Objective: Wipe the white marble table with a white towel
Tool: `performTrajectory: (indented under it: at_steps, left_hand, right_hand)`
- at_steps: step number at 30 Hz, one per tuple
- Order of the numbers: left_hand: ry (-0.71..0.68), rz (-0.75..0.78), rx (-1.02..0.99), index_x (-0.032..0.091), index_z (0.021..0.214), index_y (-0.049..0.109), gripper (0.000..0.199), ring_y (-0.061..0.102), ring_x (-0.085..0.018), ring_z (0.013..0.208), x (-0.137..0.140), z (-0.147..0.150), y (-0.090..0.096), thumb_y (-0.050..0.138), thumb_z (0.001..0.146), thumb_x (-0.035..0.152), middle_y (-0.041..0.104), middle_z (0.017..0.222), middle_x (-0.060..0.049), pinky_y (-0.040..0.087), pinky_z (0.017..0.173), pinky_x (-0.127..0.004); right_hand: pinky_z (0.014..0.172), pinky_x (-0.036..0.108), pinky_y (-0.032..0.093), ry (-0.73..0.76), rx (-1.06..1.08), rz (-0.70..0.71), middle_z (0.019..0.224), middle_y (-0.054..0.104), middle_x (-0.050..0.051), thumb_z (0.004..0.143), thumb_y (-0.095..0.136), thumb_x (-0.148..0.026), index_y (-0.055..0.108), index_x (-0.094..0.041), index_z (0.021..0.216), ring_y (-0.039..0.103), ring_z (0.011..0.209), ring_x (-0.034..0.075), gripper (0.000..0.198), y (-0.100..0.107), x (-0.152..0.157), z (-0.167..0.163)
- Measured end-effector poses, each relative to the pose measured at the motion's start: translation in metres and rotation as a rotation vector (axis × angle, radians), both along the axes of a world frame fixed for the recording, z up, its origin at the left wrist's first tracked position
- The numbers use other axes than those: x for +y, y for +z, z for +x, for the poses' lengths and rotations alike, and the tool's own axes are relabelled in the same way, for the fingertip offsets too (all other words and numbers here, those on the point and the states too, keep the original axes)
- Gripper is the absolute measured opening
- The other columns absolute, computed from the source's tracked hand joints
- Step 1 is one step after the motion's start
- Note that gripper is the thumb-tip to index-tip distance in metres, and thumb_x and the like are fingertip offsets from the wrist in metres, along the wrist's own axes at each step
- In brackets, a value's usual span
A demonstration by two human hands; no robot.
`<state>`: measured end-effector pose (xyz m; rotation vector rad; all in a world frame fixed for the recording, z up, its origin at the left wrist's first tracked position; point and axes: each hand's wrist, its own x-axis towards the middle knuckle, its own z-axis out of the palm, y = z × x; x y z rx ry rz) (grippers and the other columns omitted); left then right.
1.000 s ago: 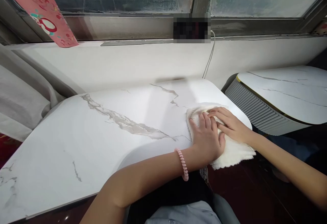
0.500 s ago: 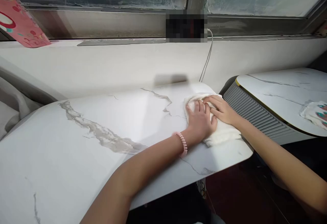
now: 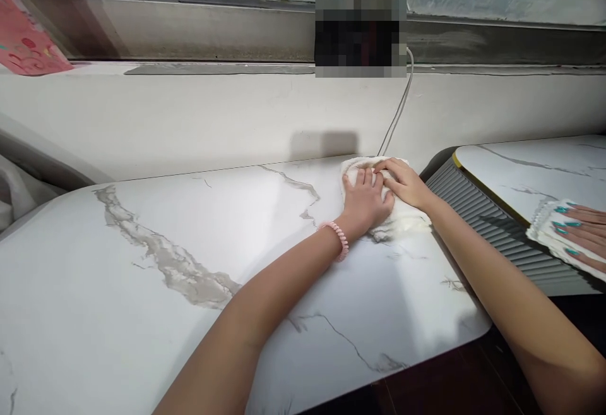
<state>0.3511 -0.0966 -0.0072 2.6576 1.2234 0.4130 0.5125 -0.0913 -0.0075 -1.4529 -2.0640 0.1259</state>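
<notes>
A white towelling cloth [image 3: 407, 220] lies on the white marble-patterned table [image 3: 142, 333], near its far right corner. Flat on top of the cloth presses my left hand [image 3: 368, 199], its fingers stretched out and a pink coiled band [image 3: 339, 241] round the wrist. My right hand [image 3: 406, 184] rests on the cloth's right part, fingers extended and pointing left. Both hands are open, and their fingertips lie close together. Some of the cloth is hidden under the palms.
Another marble-patterned table [image 3: 511, 172] with a ribbed grey side stands to the right. A co-worker's hand [image 3: 584, 228] with teal nails presses a white cloth [image 3: 544, 228] there. Behind are a white wall [image 3: 213, 118], a cable [image 3: 400, 108] and a pink printed item [image 3: 33, 42].
My hands and the cloth have moved away from me across the table, towards the wall. The co-worker's hand and cloth have come nearer their table's front edge. The view has shifted slightly.
</notes>
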Motion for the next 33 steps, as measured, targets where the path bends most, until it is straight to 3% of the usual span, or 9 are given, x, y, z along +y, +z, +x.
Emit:
performTrajectory:
  at_steps: [8, 18, 22, 28, 33]
  left_hand:
    - [0.043, 0.059, 0.007, 0.010, 0.147, 0.037, 0.057, 0.027, -0.030, 0.144, -0.028, 0.002, -0.002, 0.024, 0.099, 0.038, 0.034, 0.156, -0.016, 0.022, 0.114, -0.062]
    - [-0.096, 0.120, -0.043, 0.005, 0.143, 0.041, 0.057, 0.031, -0.035, 0.140, -0.114, -0.010, -0.001, 0.025, 0.099, 0.038, 0.039, 0.151, -0.022, 0.030, 0.108, -0.064]
    - [-0.151, 0.132, -0.035, 0.003, 0.145, 0.039, 0.060, 0.030, -0.034, 0.141, -0.137, -0.023, 0.001, 0.024, 0.100, 0.040, 0.039, 0.152, -0.022, 0.032, 0.107, -0.064]
    - [-0.158, 0.175, -0.016, 0.004, 0.145, 0.039, 0.061, 0.032, -0.034, 0.140, -0.152, -0.056, 0.000, 0.026, 0.099, 0.041, 0.040, 0.151, -0.021, 0.033, 0.107, -0.062]
    - [-0.143, 0.189, -0.025, 0.002, 0.143, 0.041, 0.061, 0.033, -0.035, 0.139, -0.149, -0.082, 0.000, 0.024, 0.099, 0.041, 0.042, 0.150, -0.023, 0.033, 0.106, -0.061]
  right_hand:
    - [0.094, 0.049, 0.042, 0.000, -0.056, -0.013, 0.106, 0.062, 0.008, 0.081, 0.043, -0.024, 0.055, -0.026, 0.099, 0.054, 0.102, 0.028, 0.022, -0.002, -0.022, 0.002]
    - [0.091, 0.047, 0.043, -0.045, -0.063, -0.037, 0.105, 0.061, 0.006, 0.085, 0.045, -0.027, 0.054, -0.027, 0.102, 0.057, 0.103, 0.028, 0.020, 0.007, -0.128, -0.004]
    - [0.090, 0.048, 0.044, -0.079, -0.082, -0.037, 0.108, 0.061, 0.006, 0.084, 0.045, -0.026, 0.055, -0.028, 0.106, 0.057, 0.104, 0.030, 0.024, 0.006, -0.157, -0.012]
    - [0.089, 0.050, 0.044, -0.098, -0.075, -0.008, 0.106, 0.061, 0.006, 0.085, 0.045, -0.025, 0.053, -0.029, 0.104, 0.057, 0.102, 0.031, 0.022, 0.002, -0.174, -0.043]
    - [0.089, 0.050, 0.045, -0.070, -0.075, -0.013, 0.105, 0.061, 0.006, 0.084, 0.046, -0.024, 0.054, -0.028, 0.102, 0.056, 0.102, 0.031, 0.021, 0.003, -0.166, -0.071]
